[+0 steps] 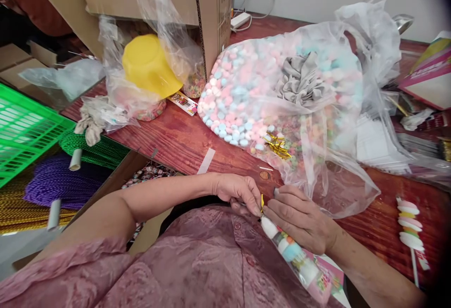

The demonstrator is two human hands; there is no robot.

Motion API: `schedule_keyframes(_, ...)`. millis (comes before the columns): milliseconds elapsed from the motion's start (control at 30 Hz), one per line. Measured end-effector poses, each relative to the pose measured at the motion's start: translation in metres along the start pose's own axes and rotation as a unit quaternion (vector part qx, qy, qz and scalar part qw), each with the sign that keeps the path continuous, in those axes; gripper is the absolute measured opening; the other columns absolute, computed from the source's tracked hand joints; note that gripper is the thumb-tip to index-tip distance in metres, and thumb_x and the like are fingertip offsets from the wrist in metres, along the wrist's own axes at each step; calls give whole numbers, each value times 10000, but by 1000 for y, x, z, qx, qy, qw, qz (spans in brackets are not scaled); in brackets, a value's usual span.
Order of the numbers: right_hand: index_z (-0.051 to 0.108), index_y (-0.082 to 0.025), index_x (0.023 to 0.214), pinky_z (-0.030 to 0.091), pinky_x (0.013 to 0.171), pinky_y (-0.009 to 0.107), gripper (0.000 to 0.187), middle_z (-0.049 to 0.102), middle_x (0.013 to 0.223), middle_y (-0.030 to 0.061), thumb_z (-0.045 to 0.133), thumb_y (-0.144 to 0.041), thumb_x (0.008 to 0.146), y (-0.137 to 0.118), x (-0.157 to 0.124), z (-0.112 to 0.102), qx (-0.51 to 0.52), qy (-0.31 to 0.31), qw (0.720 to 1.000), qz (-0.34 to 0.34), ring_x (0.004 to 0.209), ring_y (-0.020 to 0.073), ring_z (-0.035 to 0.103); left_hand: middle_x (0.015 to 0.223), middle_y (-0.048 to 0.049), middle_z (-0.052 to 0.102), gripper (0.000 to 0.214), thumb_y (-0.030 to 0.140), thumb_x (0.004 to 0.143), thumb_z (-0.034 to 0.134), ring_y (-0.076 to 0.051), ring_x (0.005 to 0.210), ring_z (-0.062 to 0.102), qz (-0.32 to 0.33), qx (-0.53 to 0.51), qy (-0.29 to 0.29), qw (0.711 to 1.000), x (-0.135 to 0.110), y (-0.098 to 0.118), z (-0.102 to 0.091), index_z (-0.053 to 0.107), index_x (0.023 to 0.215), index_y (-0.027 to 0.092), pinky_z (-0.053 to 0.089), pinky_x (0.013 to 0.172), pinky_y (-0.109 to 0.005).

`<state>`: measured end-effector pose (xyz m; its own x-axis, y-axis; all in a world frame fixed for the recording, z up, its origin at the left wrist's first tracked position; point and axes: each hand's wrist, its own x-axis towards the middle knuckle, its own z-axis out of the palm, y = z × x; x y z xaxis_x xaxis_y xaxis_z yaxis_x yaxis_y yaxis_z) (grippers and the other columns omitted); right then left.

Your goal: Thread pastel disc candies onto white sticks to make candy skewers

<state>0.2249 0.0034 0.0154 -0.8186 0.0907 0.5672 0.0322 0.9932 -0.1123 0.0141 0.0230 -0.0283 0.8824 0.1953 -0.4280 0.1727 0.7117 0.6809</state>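
A long clear packet of marshmallows and candies lies slanted against the shirt front, its gathered end toward the hands. My left hand pinches a gold twist tie at that end. Over the packet's upper side curls my right hand, its fingers wrapped round near the neck. The packet's lower end shows a printed pink label. More gold twist ties lie in a loose bunch on a big clear bag of pastel marshmallows, beside a crumpled grey cloth.
A marshmallow skewer lies on the red wooden table at right. Behind stand a cardboard box and a yellow bowl-shaped thing among plastic bags. At left are a green basket and bundles of purple cord.
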Motion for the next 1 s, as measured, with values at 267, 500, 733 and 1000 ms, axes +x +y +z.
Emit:
schedule_keyframes(267,695,-111,963,505,761,371,344,719,893,81,354,-112,1007,4,3,1,-2,-12,998,-54,808,173,626,421,-4,507,228,300,519,850,-82,333,372,-42,95,-83,991,5,11,1,685,526,143,200,331,-187)
schedule_keyframes(500,655,-166,843,490,731,374,301,704,868,86,397,-75,968,12,13,-5,-99,-57,993,-43,831,199,608,464,-9,535,192,354,610,802,-101,414,384,18,229,-42,972,-10,52,0,725,557,186,251,392,-229)
schedule_keyframes(733,566,-225,733,394,672,380,297,623,703,34,411,-95,951,39,36,-31,-254,-71,965,-6,684,190,513,487,19,438,256,102,705,648,-113,527,421,231,626,249,702,-53,111,52,562,473,167,355,552,-261)
schedule_keyframes(1000,512,-202,729,351,612,318,213,527,676,25,423,-168,920,47,39,-27,-45,21,966,255,645,163,461,876,-102,656,210,163,899,473,-199,804,597,309,754,319,483,-28,45,52,677,856,130,509,713,-313)
